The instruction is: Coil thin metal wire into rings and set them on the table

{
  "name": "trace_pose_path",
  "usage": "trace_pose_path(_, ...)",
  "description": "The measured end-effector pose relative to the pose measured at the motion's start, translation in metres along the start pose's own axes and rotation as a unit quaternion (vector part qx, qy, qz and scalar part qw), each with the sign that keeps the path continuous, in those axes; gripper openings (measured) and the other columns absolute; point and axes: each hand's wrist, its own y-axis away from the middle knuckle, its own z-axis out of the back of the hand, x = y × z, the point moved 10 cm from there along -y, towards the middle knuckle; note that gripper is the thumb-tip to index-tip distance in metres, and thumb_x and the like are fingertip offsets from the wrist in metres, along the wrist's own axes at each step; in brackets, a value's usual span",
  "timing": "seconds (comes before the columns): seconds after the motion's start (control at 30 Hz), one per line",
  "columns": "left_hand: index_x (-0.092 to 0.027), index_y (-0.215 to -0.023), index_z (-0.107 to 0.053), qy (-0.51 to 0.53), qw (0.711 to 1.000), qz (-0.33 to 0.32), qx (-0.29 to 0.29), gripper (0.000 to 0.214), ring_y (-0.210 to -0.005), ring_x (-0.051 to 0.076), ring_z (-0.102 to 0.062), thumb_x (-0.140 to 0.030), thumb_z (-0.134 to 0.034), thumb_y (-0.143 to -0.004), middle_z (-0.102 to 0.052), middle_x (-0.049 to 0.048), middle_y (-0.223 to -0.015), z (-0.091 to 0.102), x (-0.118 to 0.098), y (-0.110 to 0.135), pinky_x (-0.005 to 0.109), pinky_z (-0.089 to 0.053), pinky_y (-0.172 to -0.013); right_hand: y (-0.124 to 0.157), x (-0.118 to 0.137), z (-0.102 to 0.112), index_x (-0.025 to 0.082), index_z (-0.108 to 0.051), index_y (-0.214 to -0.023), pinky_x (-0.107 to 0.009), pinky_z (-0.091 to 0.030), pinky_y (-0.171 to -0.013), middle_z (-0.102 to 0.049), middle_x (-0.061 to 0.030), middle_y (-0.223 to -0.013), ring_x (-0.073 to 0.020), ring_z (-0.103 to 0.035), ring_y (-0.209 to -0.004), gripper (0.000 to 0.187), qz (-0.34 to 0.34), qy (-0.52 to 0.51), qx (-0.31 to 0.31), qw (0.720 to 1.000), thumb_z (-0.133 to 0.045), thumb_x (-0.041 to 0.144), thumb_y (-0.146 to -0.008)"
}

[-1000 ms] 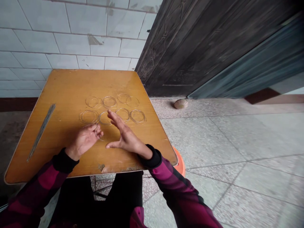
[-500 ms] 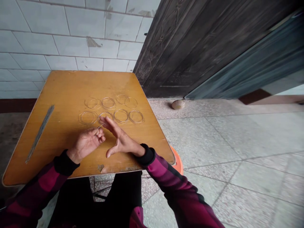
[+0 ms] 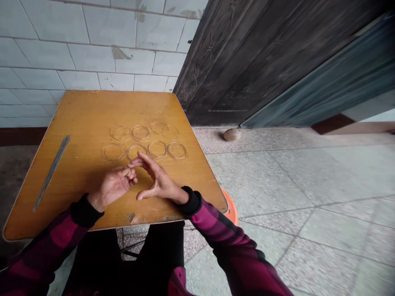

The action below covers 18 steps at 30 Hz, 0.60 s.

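Note:
My left hand [image 3: 112, 186] is closed, palm up, pinching a thin metal wire [image 3: 127, 172] between thumb and fingers. Only a short bit of the wire shows clearly; a faint curve of it seems to run below the fingers. To its right, my right hand [image 3: 158, 181] is bent in a wide C, thumb well apart from the fingers. Its fingertips meet the left fingertips beside the wire. Just beyond the hands, several wire rings [image 3: 157, 150] lie in two rows, and the right fingers partly cover one ring in the nearer row.
A bundle of straight wires [image 3: 52, 172] lies along the left side of the wooden table [image 3: 92, 109]. White wall tiles [image 3: 92, 57] stand behind it. On the floor to the right are a round stone-like object [image 3: 232, 135] and an orange stool [image 3: 232, 207], partly under the table.
My right fingertips have moved slightly, the hand curling more beside the left fingertips. The wire end that stuck out between the hands now shows less. The rings and the bundle have stayed put.

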Motion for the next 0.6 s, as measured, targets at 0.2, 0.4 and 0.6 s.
trace_pose_path(0.2, -0.011, -0.073, -0.070, 0.005, 1.000, 0.001, -0.001, 0.009, -0.068, 0.011, -0.058, -0.013, -0.078, -0.068, -0.061, 0.0008, -0.067, -0.001, 0.001, 0.000, 0.023, -0.053, -0.069, -0.001, 0.001, 0.003, 0.029, -0.020, -0.153, -0.046, -0.046, -0.107, -0.056, -0.0112, -0.127, -0.0253, -0.058, -0.118, 0.109, 0.029, -0.017, -0.025, 0.999, -0.081, 0.055, -0.067)
trace_pose_path(0.4, -0.011, -0.065, -0.066, 0.010, 1.000, -0.020, -0.009, 0.013, -0.070, 0.011, -0.057, -0.014, -0.079, -0.068, -0.060, 0.0013, -0.070, -0.002, -0.006, 0.001, 0.024, -0.053, -0.069, -0.001, -0.006, 0.003, 0.033, -0.007, -0.155, -0.051, -0.036, -0.116, -0.039, -0.0150, -0.150, -0.0300, -0.044, -0.138, 0.120, 0.016, -0.023, -0.011, 1.000, -0.082, 0.057, -0.065)
trace_pose_path(0.6, -0.013, -0.067, -0.064, 0.031, 0.998, -0.045, -0.031, 0.017, -0.071, 0.009, -0.054, -0.015, -0.081, -0.069, -0.058, -0.0003, -0.077, 0.003, -0.008, 0.001, 0.024, -0.051, -0.069, -0.003, -0.010, 0.010, 0.035, 0.000, -0.155, -0.054, -0.035, -0.116, -0.017, -0.0159, -0.161, -0.0337, -0.034, -0.144, 0.132, 0.015, 0.022, -0.048, 0.998, -0.085, 0.058, -0.057)
